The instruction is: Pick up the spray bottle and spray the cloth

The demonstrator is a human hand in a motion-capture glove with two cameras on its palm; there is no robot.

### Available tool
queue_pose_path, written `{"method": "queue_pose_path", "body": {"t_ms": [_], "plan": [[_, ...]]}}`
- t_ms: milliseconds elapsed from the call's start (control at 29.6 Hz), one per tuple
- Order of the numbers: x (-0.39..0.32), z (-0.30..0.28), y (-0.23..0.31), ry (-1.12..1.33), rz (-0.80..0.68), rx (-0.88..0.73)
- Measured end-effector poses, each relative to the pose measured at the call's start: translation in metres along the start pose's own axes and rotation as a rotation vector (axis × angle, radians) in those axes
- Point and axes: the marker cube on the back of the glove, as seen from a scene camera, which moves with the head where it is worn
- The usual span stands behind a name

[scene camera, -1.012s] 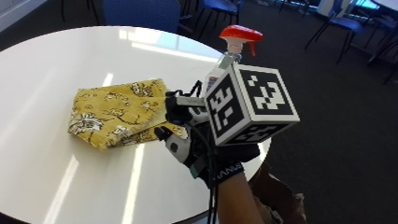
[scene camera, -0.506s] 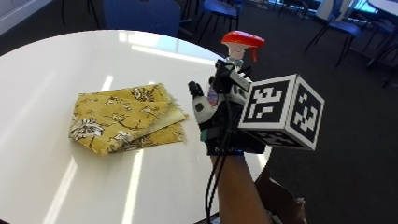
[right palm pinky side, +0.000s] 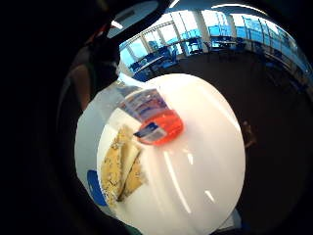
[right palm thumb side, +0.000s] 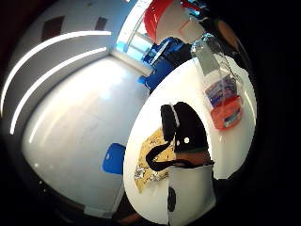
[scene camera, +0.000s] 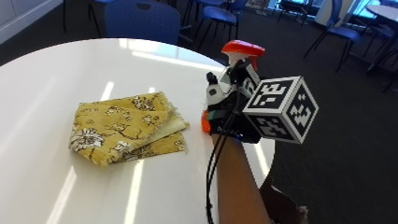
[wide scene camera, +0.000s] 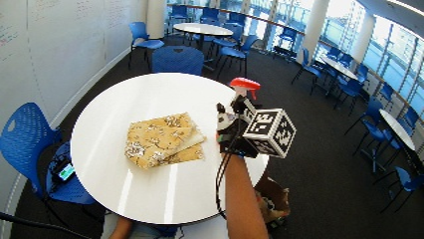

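Outside view: right hand (scene camera: 225, 114) grip holds spray bottle (scene camera: 241, 55); its label is unreadable.

**Table layout**

Round white table (scene camera: 74, 60): 1 folded yellow floral cloth (scene camera: 124, 128) lies flat on it, left of the gloved right hand (scene camera: 223, 109). Clear spray bottle with red trigger head (scene camera: 242, 49) stands upright near the table's right edge, within that hand, just right of the cloth. Blue plastic chair (scene camera: 143, 21) stands behind the table's far edge.
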Motion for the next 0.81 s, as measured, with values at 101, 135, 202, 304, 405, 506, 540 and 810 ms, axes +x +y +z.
{"method": "queue_pose_path", "body": {"t_ms": [101,135,202,304,405,506,540,810], "plan": [[0.005,0.005,-0.007,-0.042,0.041,0.007],[0.007,0.006,-0.009,-0.056,0.053,0.011],[0.008,0.007,-0.012,-0.078,0.074,0.017],[0.010,0.008,-0.017,-0.105,0.100,0.023],[0.011,0.010,-0.022,-0.141,0.128,0.019],[0.013,0.012,-0.027,-0.174,0.152,0.022],[0.014,0.013,-0.029,-0.180,0.159,0.025],[0.020,0.016,-0.045,-0.211,0.219,0.044]]}}
